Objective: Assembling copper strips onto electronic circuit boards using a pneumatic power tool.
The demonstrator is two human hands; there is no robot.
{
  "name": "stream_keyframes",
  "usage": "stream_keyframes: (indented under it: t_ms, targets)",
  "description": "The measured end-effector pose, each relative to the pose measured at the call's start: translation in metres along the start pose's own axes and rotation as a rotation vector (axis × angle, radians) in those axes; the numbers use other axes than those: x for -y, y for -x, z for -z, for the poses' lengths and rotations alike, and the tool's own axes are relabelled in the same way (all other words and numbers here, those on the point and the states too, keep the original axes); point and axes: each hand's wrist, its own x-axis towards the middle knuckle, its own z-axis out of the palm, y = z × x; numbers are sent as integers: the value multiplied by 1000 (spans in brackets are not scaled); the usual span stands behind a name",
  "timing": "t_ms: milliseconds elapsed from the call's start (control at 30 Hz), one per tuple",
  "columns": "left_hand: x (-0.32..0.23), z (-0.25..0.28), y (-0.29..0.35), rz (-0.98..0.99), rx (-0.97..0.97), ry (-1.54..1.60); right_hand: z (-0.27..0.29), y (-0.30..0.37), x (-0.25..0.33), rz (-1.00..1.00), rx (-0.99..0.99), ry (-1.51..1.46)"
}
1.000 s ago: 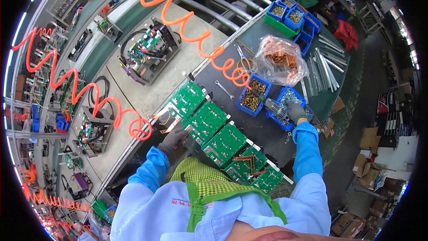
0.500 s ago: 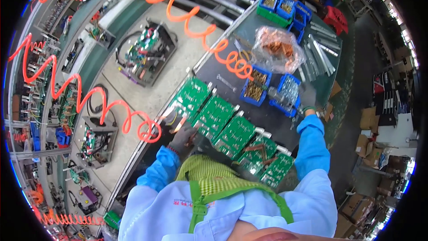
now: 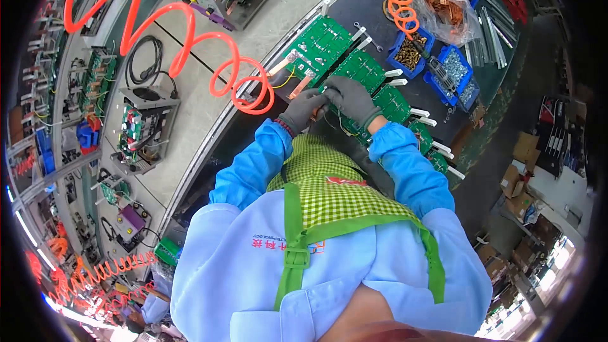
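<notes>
My left hand (image 3: 304, 111), in a dark grey glove, is closed at the near edge of the row of boards. A small brownish piece shows at its fingers, too hidden to name. My right hand (image 3: 356, 100), also gloved, meets its fingertips over the boards; what they pinch is hidden. Just beyond, a green circuit board (image 3: 322, 43) bears metal strips, among them a copper-coloured strip (image 3: 301, 86), and a thin yellow wire. The second green board (image 3: 360, 73) lies beside my right hand, and more boards continue to the right, partly behind my arm.
A blue bin of brass-coloured fasteners (image 3: 410, 56) and a blue bin of silver fasteners (image 3: 453, 66) stand beyond the boards. A powered screwdriver (image 3: 440, 75) rests over the silver ones. Farther off lies a plastic bag of copper-coloured parts (image 3: 444, 11). An orange coiled hose (image 3: 237, 73) hangs at left.
My right hand has come back from beside the silver-fastener bin to meet my left hand. My left hand has moved along with the boards' near edge, and the whole view has shifted.
</notes>
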Motion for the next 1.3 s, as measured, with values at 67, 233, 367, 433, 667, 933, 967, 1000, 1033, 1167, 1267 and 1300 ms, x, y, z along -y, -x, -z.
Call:
stream_keyframes:
  t_ms: [67, 233, 367, 433, 667, 933, 967, 1000, 1033, 1167, 1267, 1300]
  targets:
    - [3, 4, 0, 25, 17, 11, -10, -4, 0, -21, 32, 143]
    - [3, 6, -1, 48, 69, 72, -10, -4, 7, -65, -17, 184]
    - [2, 6, 0, 26, 86, 70, -9, -7, 8, -116, -50, 157]
    - [1, 9, -1, 7, 120, 116, -4, -11, -5, -28, -86, 105]
    - [32, 26, -22, -218, 181, -162, -1, 4, 3, -27, 14, 218]
    - [10, 10, -4, -30, 89, 21, -2, 6, 0, -19, 13, 202]
    - [9, 11, -6, -33, 87, 22, -3, 7, -1, 3, -5, 193]
    - [9, 10, -8, 2, 87, 31, -3, 6, -2, 7, -4, 193]
    - [10, 9, -8, 40, 85, 43, -3, 7, 1, -5, -5, 224]
    - [14, 10, -8, -35, 87, -20, -5, 6, 5, -28, 21, 304]
    - [13, 9, -9, 48, 29, 75, -6, 3, 12, -55, 23, 282]
    - [12, 8, -8, 49, 36, 57, -7, 1, 12, -52, 28, 284]
